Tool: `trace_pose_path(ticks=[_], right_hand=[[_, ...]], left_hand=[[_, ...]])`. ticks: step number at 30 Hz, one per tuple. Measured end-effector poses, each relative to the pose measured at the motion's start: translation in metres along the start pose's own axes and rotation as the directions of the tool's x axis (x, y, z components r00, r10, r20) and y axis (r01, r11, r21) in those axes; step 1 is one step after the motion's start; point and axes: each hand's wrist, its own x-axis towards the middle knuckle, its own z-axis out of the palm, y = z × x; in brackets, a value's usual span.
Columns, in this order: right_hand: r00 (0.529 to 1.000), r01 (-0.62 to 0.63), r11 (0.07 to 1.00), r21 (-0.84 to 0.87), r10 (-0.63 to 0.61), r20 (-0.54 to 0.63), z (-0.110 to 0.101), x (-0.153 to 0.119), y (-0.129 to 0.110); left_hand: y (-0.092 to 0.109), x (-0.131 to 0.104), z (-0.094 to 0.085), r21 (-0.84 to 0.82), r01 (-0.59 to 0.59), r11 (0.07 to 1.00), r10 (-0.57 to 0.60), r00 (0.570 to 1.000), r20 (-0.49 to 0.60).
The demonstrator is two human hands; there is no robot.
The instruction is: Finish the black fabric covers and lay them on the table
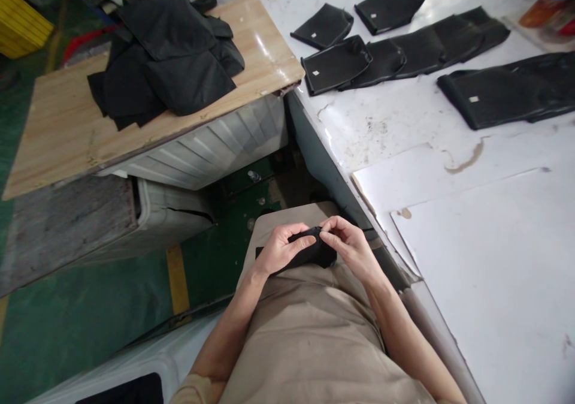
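A black fabric piece (324,256) lies over my lap, held between both hands. My left hand (287,245) pinches its upper edge, thumb on top and fingers behind. At the right end of that edge my right hand (348,242) pinches the fabric between thumb and fingertips. The two hands are close together, their thumbs a short gap apart. Whatever small detail lies between the right fingertips is too small to make out.
Left, a heap of black fabric pieces (171,56) lies on a wooden board (49,134) resting on a white bin (224,146). Right, a white table (494,242) carries several black pieces with small white tags, such as a row of overlapping black pieces (422,50). Its edge runs beside my right arm.
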Motion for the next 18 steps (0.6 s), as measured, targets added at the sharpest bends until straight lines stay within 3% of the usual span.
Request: trace_pose_path(ticks=[9,13,18], right_hand=[[0.984,0.169,0.976,-0.139,-0.159,0.079,0.009,0.006,-0.018],[0.958,0.286,0.937,-0.202,-0.286,0.026,0.010,0.009,-0.020],[0.956,0.269,0.929,-0.253,-0.290,-0.050,0.004,0.010,0.001]], left_hand=[[0.022,0.005,-0.017,0.170,-0.134,0.976,0.128,0.991,0.048],[0.024,0.003,-0.028,0.027,-0.138,0.990,0.139,0.989,-0.057],[0.009,-0.002,-0.042,-0.135,-0.119,0.984,0.090,0.975,-0.204]])
